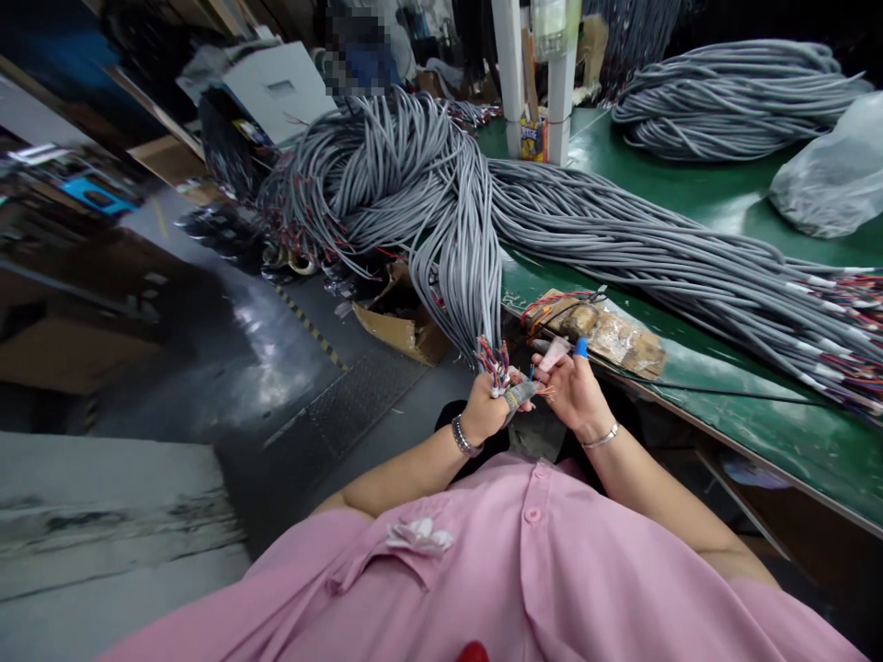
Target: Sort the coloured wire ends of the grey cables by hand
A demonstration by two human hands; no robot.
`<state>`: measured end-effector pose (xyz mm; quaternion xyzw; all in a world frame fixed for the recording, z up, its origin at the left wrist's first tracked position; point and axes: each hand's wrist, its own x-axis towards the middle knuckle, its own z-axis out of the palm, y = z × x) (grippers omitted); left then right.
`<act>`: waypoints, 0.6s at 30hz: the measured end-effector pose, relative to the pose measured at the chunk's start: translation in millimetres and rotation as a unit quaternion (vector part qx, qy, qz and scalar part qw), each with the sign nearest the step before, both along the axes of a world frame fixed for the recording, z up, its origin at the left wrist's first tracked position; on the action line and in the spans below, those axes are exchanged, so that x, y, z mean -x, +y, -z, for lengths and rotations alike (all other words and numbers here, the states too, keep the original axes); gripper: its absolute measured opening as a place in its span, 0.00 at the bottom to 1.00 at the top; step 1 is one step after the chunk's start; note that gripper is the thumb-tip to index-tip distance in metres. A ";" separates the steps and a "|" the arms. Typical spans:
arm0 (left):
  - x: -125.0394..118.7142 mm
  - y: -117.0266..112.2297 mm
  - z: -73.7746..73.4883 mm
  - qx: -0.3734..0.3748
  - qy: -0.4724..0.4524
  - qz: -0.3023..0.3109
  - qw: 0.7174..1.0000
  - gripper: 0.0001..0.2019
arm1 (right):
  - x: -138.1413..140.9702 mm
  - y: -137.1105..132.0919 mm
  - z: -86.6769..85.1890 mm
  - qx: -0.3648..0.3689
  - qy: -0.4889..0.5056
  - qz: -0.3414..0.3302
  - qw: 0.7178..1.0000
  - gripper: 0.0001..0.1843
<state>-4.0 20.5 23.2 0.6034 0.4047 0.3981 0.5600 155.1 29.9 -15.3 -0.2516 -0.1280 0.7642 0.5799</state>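
My left hand [485, 407] is closed around the end of a grey cable [519, 393] whose stripped coloured wires stick out past the fingers. My right hand [574, 386] is just to its right, fingers pinched at those fine wire tips; a blue finger cot and a pale one cover two fingertips. Directly above my hands hangs a thick bundle of grey cables [459, 267] with coloured wire ends, draped over the edge of the green table [773, 432].
More grey cable bundles [690, 262] lie across the green table, with a coil [731, 97] at the back and a plastic bag [834, 175]. A worn cardboard pad [613, 336] sits by the table edge. An open cardboard box [400, 326] stands on the floor.
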 end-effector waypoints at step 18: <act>-12.7 2.4 3.7 0.006 -0.008 -0.050 0.999 0.17 | 0.3 4.6 -0.3 0.018 -0.065 0.080 0.994 0.17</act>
